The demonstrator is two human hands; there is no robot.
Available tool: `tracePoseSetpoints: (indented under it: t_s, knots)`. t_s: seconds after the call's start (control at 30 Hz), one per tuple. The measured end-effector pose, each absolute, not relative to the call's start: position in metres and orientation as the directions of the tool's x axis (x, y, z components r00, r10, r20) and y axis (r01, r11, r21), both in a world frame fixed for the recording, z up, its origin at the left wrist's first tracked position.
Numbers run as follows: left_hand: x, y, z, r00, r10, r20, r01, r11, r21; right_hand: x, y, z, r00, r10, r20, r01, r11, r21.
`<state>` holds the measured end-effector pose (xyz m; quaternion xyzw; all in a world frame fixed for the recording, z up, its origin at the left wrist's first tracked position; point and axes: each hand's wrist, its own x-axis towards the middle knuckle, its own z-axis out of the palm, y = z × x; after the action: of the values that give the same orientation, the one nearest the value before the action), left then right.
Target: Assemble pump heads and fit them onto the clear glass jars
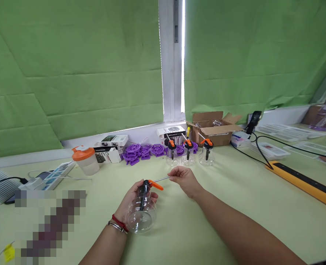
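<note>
My left hand (134, 197) is wrapped round the neck of a clear dispenser bottle (141, 219) with a black top and an orange lever (156, 185). The bottle is tilted, its round base towards me. A thin metal spout tube (162, 179) runs from the top to the right. My right hand (185, 180) pinches the far end of that tube between thumb and fingers. Beyond my hands, three similar bottles stand upright in a row: a left one (172, 152), a middle one (188, 152) and a right one (207, 152).
Purple plastic wheel-like parts (141, 151) and printed boxes (107, 154) lie along the wall. An open cardboard box (216, 132) sits behind the bottles. On the left are an orange-lidded cup (88, 165) and a power strip (58, 175); an orange-and-black bar (303, 184) with cables lies right.
</note>
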<state>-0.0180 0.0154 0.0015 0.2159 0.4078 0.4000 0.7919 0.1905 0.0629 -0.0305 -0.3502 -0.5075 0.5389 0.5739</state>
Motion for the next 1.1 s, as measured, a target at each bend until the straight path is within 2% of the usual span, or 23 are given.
tracePoseSetpoints:
  t_s: [0.13, 0.23, 0.37, 0.43, 0.53, 0.63, 0.77, 0.83, 0.87, 0.97, 1.03, 1.1]
  knots:
    - [-0.02, 0.015, 0.003, 0.357, 0.808, -0.468, -0.456, 0.588, 0.668, 0.191, 0.061, -0.03, -0.081, 0.977, 0.195, -0.257, 0.168, -0.952]
    - [-0.02, 0.014, 0.001, 0.355, 0.816, -0.456, -0.446, 0.577, 0.684, 0.191, 0.06, -0.031, -0.129, 0.98, 0.15, -0.287, 0.108, -0.952]
    - [-0.018, 0.014, -0.001, 0.33, 0.84, -0.43, -0.422, 0.539, 0.729, 0.19, 0.059, -0.037, -0.239, 0.97, -0.051, -0.265, -0.116, -0.957]
    - [-0.017, 0.013, -0.002, 0.33, 0.837, -0.436, -0.408, 0.543, 0.734, 0.189, 0.059, -0.04, -0.271, 0.956, -0.108, -0.212, -0.169, -0.963]
    - [-0.016, 0.013, -0.004, 0.333, 0.829, -0.45, -0.395, 0.556, 0.731, 0.189, 0.06, -0.042, -0.255, 0.966, -0.044, -0.15, -0.084, -0.985]
    - [-0.019, 0.014, -0.004, 0.33, 0.825, -0.459, -0.415, 0.564, 0.714, 0.191, 0.064, -0.043, -0.153, 0.987, 0.055, -0.112, 0.038, -0.993]
    - [-0.026, 0.018, 0.001, 0.287, 0.84, -0.461, -0.477, 0.543, 0.691, 0.195, 0.075, -0.052, -0.024, 0.996, 0.081, -0.068, 0.079, -0.994]
    - [-0.03, 0.019, 0.005, 0.22, 0.875, -0.432, -0.527, 0.479, 0.702, 0.195, 0.082, -0.06, 0.012, 0.997, 0.077, 0.042, 0.076, -0.996]
    - [-0.033, 0.02, 0.007, 0.185, 0.893, -0.409, -0.551, 0.439, 0.71, 0.193, 0.086, -0.063, 0.022, 0.996, 0.089, 0.16, 0.084, -0.984]
    - [-0.039, 0.02, 0.011, 0.124, 0.936, -0.33, -0.618, 0.333, 0.712, 0.182, 0.097, -0.067, -0.031, 0.985, 0.167, 0.549, 0.157, -0.821]
    - [-0.042, 0.02, 0.013, 0.11, 0.947, -0.301, -0.657, 0.296, 0.693, 0.17, 0.106, -0.064, -0.071, 0.979, 0.192, 0.647, 0.192, -0.738]
    - [-0.044, 0.018, 0.014, 0.111, 0.951, -0.289, -0.685, 0.284, 0.671, 0.159, 0.117, -0.06, -0.071, 0.98, 0.185, 0.673, 0.184, -0.716]
